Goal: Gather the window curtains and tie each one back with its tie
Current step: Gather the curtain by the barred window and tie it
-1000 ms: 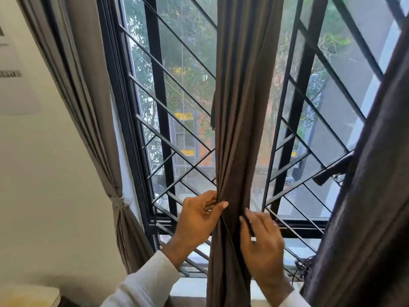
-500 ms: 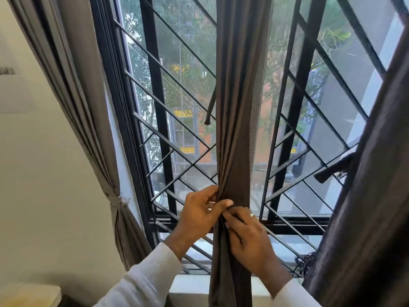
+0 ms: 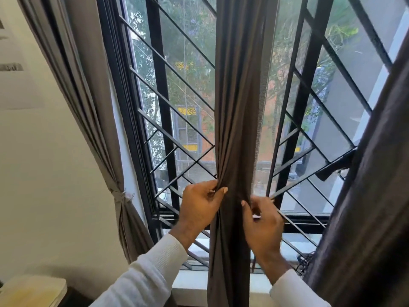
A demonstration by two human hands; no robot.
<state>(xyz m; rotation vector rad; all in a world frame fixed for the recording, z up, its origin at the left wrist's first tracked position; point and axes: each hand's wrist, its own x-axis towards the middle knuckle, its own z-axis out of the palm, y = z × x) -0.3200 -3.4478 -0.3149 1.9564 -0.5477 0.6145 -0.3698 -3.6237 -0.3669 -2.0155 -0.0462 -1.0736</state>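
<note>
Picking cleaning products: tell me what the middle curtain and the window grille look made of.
Middle curtain: soft matte brown woven fabric, probably polyester or a cotton blend; it falls in fine folds where both hands bunch it. Window grille: black painted metal, likely steel; thin rigid straight bars.

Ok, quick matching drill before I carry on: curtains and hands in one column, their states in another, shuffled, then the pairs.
Things:
1. left curtain
2. middle curtain
3. right curtain
4. left hand

States:
A. hangs loose at the frame's right edge, no tie visible
B. tied back at the wall with its tie
C. pinches the gathered folds from the left side
D. bunched into a narrow column, held by both hands, untied

Pairs: 1-B, 2-D, 3-A, 4-C. The right hand grips the middle curtain from the other side.
</note>
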